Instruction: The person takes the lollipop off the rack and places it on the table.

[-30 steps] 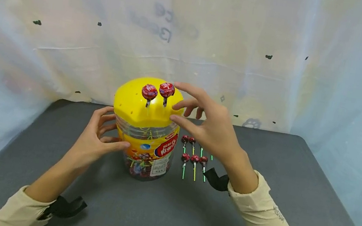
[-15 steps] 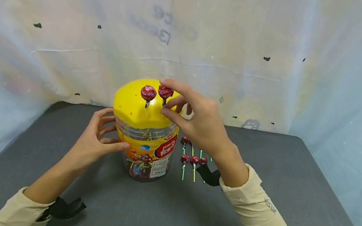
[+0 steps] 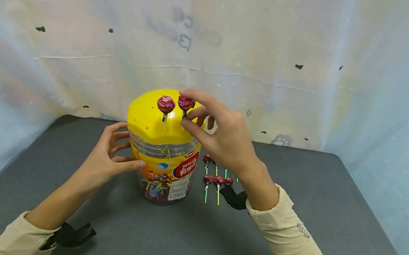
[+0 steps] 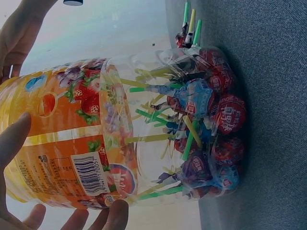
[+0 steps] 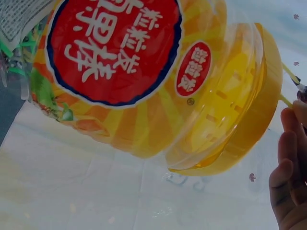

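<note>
A clear plastic jar (image 3: 163,178) of lollipops stands upright on the table under a yellow domed lid (image 3: 146,116) with small holes. My left hand (image 3: 103,161) holds the jar's left side, thumb on the front and fingers toward the back. Two red-wrapped lollipops stand stick-down in the lid. The right-hand lollipop (image 3: 185,103) is pinched near the base of its head between thumb and fingers of my right hand (image 3: 223,132). Beside it, the other lollipop (image 3: 166,104) stands untouched. In the left wrist view, several wrapped lollipops (image 4: 230,114) show through the jar's clear lower part.
Several red lollipops (image 3: 219,181) with green and yellow sticks lie in rows on the dark table (image 3: 257,250), right of the jar. My right forearm and a black strap (image 3: 233,198) partly cover them. A pale curtain (image 3: 241,40) hangs behind the table.
My right hand has moved left from beside the lid and its fingers have closed on the right-hand lollipop. The left hand keeps its hold on the jar.
</note>
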`<state>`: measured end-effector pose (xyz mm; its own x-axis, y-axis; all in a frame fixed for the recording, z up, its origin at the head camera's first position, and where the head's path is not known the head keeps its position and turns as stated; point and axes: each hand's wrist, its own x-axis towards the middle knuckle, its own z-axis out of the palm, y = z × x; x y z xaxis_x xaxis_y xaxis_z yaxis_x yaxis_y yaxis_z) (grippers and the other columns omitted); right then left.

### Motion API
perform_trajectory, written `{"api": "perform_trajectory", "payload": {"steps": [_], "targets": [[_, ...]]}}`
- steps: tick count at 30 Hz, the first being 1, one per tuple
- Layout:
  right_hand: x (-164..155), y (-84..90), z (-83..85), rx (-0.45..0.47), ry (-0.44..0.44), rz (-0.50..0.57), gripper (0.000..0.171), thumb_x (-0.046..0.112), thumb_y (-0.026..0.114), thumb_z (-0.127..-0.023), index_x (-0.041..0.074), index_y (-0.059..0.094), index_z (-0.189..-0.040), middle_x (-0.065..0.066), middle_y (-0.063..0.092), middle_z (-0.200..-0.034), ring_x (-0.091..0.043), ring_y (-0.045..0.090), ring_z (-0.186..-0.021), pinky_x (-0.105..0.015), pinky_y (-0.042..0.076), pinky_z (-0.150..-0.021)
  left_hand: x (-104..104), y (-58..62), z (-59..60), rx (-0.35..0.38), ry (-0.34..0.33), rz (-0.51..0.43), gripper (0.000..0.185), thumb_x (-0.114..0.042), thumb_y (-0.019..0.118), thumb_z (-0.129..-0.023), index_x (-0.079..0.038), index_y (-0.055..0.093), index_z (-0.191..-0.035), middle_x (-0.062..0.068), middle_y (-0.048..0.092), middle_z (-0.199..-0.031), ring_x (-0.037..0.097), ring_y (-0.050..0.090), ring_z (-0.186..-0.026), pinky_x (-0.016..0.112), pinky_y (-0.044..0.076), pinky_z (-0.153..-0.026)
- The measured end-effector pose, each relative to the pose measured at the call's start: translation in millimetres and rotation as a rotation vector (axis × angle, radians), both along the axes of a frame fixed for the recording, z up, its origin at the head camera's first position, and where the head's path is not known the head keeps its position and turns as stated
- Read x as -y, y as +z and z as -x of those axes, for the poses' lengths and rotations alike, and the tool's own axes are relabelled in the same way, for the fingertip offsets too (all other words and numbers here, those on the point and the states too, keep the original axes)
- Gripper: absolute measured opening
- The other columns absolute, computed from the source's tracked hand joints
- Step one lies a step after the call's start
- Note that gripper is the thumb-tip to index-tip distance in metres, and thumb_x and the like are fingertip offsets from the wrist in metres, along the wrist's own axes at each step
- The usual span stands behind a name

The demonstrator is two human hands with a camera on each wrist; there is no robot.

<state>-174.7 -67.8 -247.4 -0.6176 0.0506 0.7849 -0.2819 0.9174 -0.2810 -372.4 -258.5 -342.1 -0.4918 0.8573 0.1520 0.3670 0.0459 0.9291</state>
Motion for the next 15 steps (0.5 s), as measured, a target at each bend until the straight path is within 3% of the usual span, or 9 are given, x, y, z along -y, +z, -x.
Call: {"api": "perform_trajectory", "payload": {"steps": [15], "targets": [[-2, 6.8, -10.9, -0.051, -0.007, 0.006, 0.046, 0.006, 0.075, -0.087, 0.009, 0.054, -0.128, -0.003, 0.072, -0.082, -0.013, 0.048, -0.065, -0.024, 0.041, -0.061, -2, -3.6, -0.1, 0.012, -0.001, 0.007, 0.093, -0.023, 0.078, -0.087, -0.029, 0.012, -0.153, 0.011, 0.024, -0.158, 0.034, 0.033, -0.144, 0.053, 0.043, -0.107]]}}
